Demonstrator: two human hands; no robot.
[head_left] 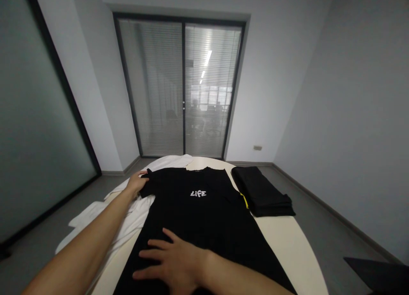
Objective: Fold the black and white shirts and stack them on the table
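A black T-shirt (pixel 204 218) with white lettering on its chest lies spread over the table, its collar at the far side. My left hand (pixel 137 182) is closed on the end of the sleeve at the shirt's left. Fingers spread, my right hand (pixel 177 259) rests on the lower part of the shirt, near its left edge. White cloth (pixel 136 216) lies beneath and beside my left forearm. The shirt's hem runs out of view at the bottom.
Folded black fabric (pixel 260 190) lies on the right side of the rounded cream table (pixel 295 239). A yellow strip (pixel 244 200) shows between it and the shirt. Glass doors with blinds (pixel 182 90) stand beyond. A dark flat object (pixel 380 273) juts in at lower right.
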